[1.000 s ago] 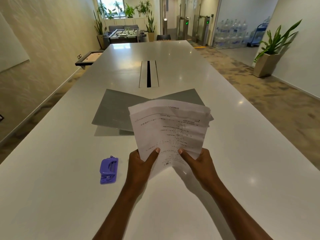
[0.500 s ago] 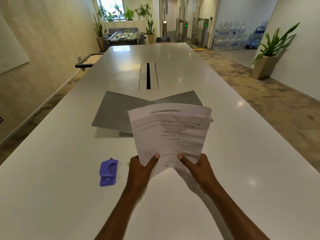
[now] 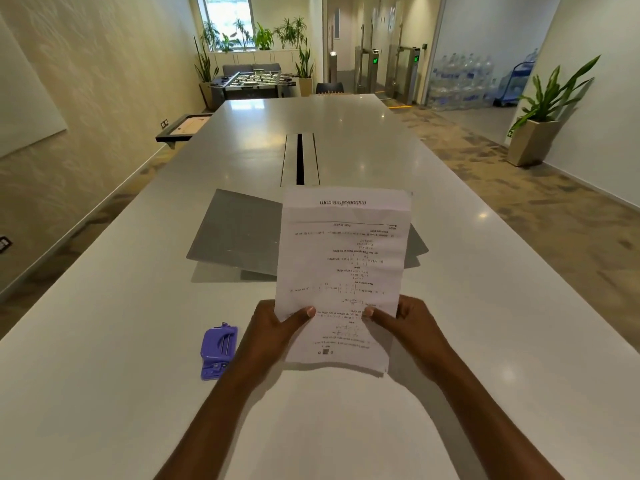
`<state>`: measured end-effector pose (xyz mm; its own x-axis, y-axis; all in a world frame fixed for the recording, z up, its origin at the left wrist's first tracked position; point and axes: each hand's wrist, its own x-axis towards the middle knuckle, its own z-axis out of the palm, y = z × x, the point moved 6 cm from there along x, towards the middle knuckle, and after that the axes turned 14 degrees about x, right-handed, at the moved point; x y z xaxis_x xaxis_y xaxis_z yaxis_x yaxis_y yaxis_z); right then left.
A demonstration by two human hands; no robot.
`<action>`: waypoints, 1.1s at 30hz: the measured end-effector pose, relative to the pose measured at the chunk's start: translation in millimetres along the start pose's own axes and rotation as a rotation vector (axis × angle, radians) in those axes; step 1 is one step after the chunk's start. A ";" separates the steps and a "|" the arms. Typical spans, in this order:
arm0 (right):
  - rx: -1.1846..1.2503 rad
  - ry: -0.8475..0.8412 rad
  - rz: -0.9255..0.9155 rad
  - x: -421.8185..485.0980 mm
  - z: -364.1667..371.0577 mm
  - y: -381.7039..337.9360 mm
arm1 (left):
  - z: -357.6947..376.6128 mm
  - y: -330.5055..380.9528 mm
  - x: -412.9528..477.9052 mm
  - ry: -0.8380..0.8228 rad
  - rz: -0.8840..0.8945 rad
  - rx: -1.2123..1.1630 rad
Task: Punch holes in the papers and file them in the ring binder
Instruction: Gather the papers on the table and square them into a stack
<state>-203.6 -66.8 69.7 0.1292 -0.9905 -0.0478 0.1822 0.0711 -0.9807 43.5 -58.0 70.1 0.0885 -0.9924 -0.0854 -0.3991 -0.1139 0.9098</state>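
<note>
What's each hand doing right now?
Left hand: closed on the papers, lower left edge.
Right hand: closed on the papers, lower right edge.

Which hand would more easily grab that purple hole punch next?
Probably the left hand. The purple hole punch lies on the table just beside it, on the left, while the right hand sits across the papers that both hands hold, and could keep them.
</note>
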 end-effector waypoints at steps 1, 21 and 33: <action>0.052 0.006 -0.010 1.5 -1.4 -6.5 | -4.5 3.3 2.6 -0.009 -0.004 0.038; -1.436 0.006 -0.620 -29.9 90.8 -152.7 | -2.3 167.2 12.6 0.013 0.500 1.601; -1.246 0.102 -0.465 -15.6 47.1 -149.8 | -23.4 216.6 -12.0 0.391 0.954 1.310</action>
<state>-187.0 -56.4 226.3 0.2152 -0.9014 0.3758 -0.8249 -0.3738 -0.4241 -22.7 -69.6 277.8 -0.4935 -0.6764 0.5468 -0.8662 0.3257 -0.3789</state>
